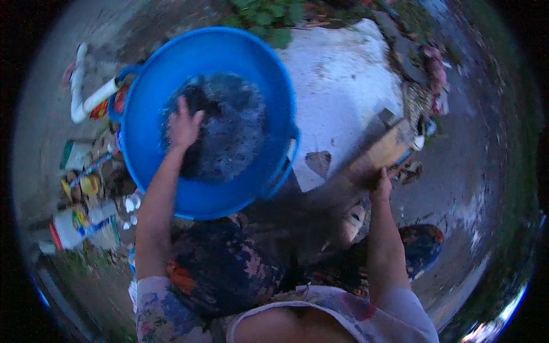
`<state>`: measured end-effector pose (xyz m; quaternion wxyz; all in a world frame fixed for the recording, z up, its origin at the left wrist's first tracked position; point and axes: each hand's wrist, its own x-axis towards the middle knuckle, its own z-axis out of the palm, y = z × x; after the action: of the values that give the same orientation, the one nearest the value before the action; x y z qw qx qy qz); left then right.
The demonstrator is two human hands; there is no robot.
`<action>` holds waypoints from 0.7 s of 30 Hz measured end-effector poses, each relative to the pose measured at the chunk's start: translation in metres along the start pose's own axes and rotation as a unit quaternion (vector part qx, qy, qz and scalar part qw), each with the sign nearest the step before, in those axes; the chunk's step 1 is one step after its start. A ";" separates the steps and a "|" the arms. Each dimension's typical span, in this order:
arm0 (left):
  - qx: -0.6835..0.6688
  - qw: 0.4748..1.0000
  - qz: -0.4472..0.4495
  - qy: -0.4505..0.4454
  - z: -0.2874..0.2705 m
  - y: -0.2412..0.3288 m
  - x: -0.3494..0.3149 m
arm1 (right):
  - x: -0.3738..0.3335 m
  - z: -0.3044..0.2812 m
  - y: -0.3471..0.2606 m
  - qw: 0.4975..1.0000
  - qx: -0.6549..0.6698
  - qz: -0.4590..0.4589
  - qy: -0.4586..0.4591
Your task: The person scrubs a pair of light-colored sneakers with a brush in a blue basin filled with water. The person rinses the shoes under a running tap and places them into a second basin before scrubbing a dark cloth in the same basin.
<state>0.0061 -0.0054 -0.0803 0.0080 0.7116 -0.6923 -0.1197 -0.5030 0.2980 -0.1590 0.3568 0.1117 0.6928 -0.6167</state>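
A large round blue tub with side handles holds murky, bubbly water. My left hand reaches over the tub's middle, at or just above the water, with its fingers spread and nothing in them. Something dark shows in the water beside the fingertips; I cannot make out what it is. On the right, my right hand is closed on the lower end of a yellowish-brown wooden board, blurred by motion. The board is tilted, its far end over the edge of a white slab.
White pipe pieces lie left of the tub. Below them are a white container, a yellow item and eggshell-like bits. Green leaves grow behind the tub. A pinkish cloth-like thing lies at the far right.
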 end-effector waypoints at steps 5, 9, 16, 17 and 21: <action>0.122 0.989 0.024 0.086 0.036 0.049 -0.018 | -0.008 -0.012 -0.015 0.999 -0.009 -0.033 -0.024; 0.205 0.966 0.046 0.149 0.048 0.035 -0.011 | -0.034 0.034 -0.052 0.996 -0.063 -0.058 -0.025; -0.151 0.988 -0.009 -0.007 -0.048 0.016 -0.001 | -0.016 0.149 -0.082 0.982 -0.145 -0.093 -0.083; -0.204 0.978 0.012 0.035 -0.065 0.007 -0.003 | -0.033 0.177 -0.086 0.981 -0.185 -0.030 -0.048; -0.143 0.989 0.021 0.043 -0.084 0.007 -0.011 | -0.032 0.200 -0.071 0.976 -0.207 -0.040 -0.051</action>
<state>0.0147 -0.0078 0.0040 0.1424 0.6929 -0.6817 -0.1865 -0.4509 0.1046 -0.0813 0.3821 -0.0236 0.7900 -0.4789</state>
